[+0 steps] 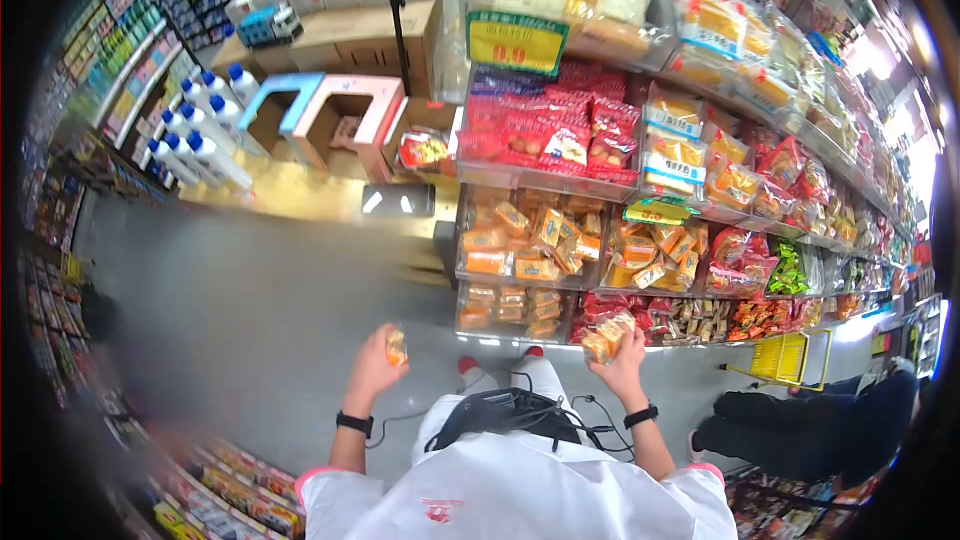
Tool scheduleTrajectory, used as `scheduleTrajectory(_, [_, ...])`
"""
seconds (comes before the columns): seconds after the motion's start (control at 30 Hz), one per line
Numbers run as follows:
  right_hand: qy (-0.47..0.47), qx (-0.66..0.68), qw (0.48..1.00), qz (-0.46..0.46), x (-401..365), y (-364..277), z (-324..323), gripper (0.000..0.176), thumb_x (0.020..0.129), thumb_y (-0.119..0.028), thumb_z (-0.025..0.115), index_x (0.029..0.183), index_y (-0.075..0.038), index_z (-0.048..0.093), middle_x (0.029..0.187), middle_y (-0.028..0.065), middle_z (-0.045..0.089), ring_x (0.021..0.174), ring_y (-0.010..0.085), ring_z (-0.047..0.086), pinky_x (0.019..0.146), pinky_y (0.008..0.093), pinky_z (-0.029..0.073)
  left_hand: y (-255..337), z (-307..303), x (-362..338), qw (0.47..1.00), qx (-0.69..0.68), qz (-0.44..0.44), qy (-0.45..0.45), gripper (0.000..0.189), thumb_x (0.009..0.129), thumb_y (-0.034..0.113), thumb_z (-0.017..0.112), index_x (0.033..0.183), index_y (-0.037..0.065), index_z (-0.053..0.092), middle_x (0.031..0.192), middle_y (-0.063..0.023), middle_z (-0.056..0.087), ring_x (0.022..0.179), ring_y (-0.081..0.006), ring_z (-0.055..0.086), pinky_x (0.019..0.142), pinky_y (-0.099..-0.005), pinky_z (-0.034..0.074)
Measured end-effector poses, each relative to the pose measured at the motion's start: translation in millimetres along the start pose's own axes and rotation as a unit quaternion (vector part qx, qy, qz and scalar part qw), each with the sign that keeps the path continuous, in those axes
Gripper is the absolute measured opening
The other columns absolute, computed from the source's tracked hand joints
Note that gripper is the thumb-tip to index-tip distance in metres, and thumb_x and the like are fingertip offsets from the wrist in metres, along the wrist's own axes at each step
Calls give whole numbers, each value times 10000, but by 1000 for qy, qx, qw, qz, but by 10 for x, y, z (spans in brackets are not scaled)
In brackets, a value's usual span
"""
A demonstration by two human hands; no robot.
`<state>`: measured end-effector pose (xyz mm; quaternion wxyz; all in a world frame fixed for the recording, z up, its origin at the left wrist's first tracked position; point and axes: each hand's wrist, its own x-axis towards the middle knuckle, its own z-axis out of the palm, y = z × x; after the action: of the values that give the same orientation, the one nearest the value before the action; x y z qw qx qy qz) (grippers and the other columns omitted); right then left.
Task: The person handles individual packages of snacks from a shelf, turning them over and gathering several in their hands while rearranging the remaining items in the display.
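My left hand (374,364) is closed around a small wrapped snack cake (397,346) with an orange and clear wrapper, held out over the floor. In my right hand (624,364) are wrapped snacks (606,338) in clear and yellowish packaging, right at the lower front edge of the shelf. Ahead of both hands, clear bins hold similar orange-wrapped cakes (538,242). Smaller wrapped cakes (511,308) fill the bin below. Red snack packets (545,132) lie in the tier above. Black bands circle both wrists.
Left of the shelf, a wooden counter (300,192) bears a dark phone (398,201), blue-capped white bottles (216,153) and a toy truck (269,27). A yellow shopping basket (780,358) and a person in dark clothes (800,430) are at right. Cables hang at my waist.
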<state>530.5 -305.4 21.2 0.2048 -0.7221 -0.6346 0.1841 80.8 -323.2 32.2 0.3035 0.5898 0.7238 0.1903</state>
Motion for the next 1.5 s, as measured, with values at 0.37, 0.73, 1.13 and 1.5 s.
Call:
scheduleTrajectory(0.37, [116, 19, 993, 20, -114, -71, -39, 982, 528, -162, 826, 1358, -142, 301, 1340, 270, 264, 1274, 473, 263, 1062, 537, 257, 177, -24, -3, 998, -22, 55, -2, 702, 660, 171, 739, 1284, 85, 428, 1112, -211, 578, 1047, -402, 557, 897, -426, 471])
scheduleTrajectory(0.73, [115, 49, 991, -40, 444, -343, -130, 940, 526, -169, 834, 1345, -185, 373, 1390, 315, 206, 1300, 502, 219, 1084, 548, 233, 788, -100, 490, 985, 9, 170, -30, 693, 677, 182, 745, 1288, 80, 433, 1174, -204, 568, 1082, -394, 556, 918, -424, 464])
scheduleTrajectory(1.13, [79, 23, 993, -90, 1562, -1024, 4, 937, 555, -166, 849, 1368, -161, 382, 1397, 336, 203, 1309, 508, 223, 1082, 548, 244, 1915, 173, 1590, 889, 220, 393, 82, 666, 718, 208, 750, 1309, 102, 462, 1215, -199, 512, 1139, -356, 491, 960, -469, 394])
scheduleTrajectory(1.5, [39, -42, 990, -126, 1802, -975, 457, 837, 776, -267, 728, 1483, -207, 284, 1449, 389, 142, 1318, 559, 216, 1065, 599, 232, 1884, 898, 2246, 850, 382, 340, 129, 742, 813, 593, 560, 1360, 104, 449, 1346, -167, 431, 1244, -314, 413, 1001, -520, 348])
